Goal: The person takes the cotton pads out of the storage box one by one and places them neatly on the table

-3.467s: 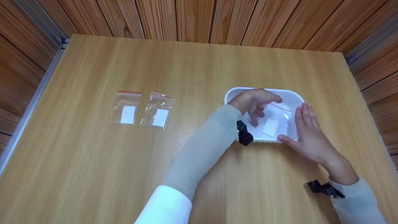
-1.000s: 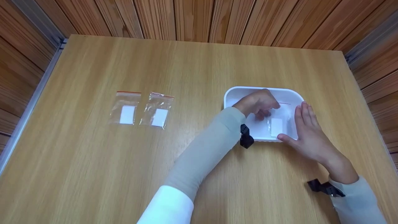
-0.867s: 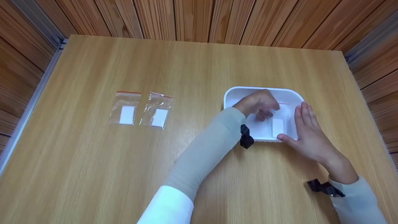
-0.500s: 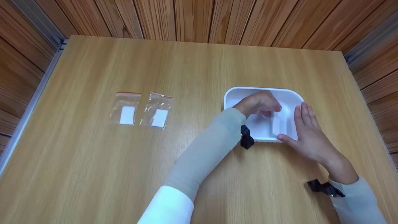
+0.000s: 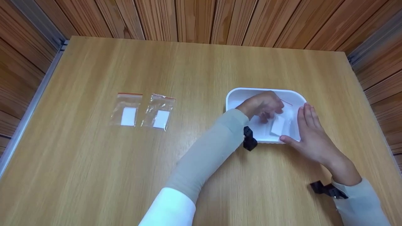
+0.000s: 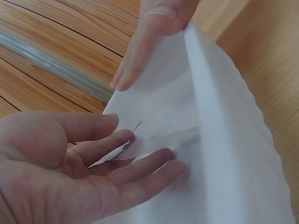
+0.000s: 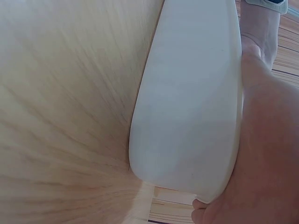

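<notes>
A white plastic tray (image 5: 267, 89) stands on the right part of the table. Inside it lies a clear zip bag (image 5: 277, 126) with a red seal line and a white flat piece in it. My left hand (image 5: 263, 103) reaches into the tray from the left, fingertips at the bag. In the left wrist view, the thumb of the left hand (image 6: 70, 163) is apart from the other fingers, which are only slightly bent and touch the bag's edge. My right hand (image 5: 315, 142) rests with straight fingers against the tray's right end, thumb over the near rim.
Two more clear zip bags lie left on the wooden table (image 5: 201, 69), a left one (image 5: 128, 116) and a right one (image 5: 161, 118), each with a white piece inside. Wood-plank walls (image 5: 194, 20) border the table. Both wrists wear black mounts (image 5: 250, 139).
The bag in the tray has shifted and turned under my left fingers, and its red seal shows again. My left hand moved slightly; my right hand has stayed on the tray.
</notes>
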Motion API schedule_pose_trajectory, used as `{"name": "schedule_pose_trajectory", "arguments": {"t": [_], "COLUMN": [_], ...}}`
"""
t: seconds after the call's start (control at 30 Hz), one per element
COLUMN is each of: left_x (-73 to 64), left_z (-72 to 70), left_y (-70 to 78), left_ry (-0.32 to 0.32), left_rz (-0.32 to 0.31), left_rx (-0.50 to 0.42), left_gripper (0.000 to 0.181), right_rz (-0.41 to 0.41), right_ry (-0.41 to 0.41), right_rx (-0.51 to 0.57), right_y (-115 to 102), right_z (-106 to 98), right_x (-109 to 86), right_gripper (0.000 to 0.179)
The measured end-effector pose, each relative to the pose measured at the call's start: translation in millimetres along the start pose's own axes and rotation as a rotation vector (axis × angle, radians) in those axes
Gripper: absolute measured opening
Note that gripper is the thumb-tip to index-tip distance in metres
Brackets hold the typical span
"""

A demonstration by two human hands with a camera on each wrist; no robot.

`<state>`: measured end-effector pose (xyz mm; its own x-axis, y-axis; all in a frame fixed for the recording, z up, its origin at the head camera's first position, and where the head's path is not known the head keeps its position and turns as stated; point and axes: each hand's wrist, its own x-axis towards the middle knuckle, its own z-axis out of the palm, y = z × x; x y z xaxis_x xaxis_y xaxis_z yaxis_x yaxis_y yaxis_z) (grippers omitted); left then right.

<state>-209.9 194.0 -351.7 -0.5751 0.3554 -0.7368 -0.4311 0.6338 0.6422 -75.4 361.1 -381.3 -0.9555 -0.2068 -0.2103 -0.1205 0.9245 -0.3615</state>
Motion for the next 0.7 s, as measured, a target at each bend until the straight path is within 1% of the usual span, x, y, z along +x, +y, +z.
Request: {"name": "schedule_pose_trajectory", "arguments": {"t": [0.1, 0.27, 0.33, 0.43, 0.53, 0.63, 0.7], "left_x": [-1.2, -1.5, -1.5, -1.8, -1.7, -1.6, -1.3], "left_z": [-0.2, -0.4, -0.3, 0.1, 0.8, 1.8, 2.2], "left_y": [-0.2, -5.1, -5.4, -4.3, -4.3, -5.8, -7.0], "left_ry": [-0.006, -0.025, -0.028, -0.017, 0.006, 0.031, 0.043], "left_rz": [0.003, 0.085, 0.098, 0.088, 0.080, 0.090, 0.104], "left_rx": [-0.005, 0.024, 0.012, -0.024, -0.078, -0.125, -0.134], "left_gripper": [0.029, 0.040, 0.042, 0.044, 0.040, 0.038, 0.038], "right_rz": [-0.002, -0.020, -0.025, -0.023, -0.019, -0.013, -0.006], "right_ry": [0.000, 0.011, 0.016, 0.016, 0.012, 0.005, -0.001], "right_rx": [0.000, 0.004, 0.006, 0.003, 0.004, 0.006, 0.011], "right_y": [-0.4, 0.0, 0.1, -0.1, -0.3, -0.2, 0.1], "right_z": [0.0, 0.3, 0.0, -0.7, -1.0, -1.0, -1.2], "right_x": [0.7, 1.1, 1.1, 1.1, 0.7, 0.3, 0.2], "right_gripper": [0.117, 0.115, 0.115, 0.115, 0.116, 0.116, 0.116]}}
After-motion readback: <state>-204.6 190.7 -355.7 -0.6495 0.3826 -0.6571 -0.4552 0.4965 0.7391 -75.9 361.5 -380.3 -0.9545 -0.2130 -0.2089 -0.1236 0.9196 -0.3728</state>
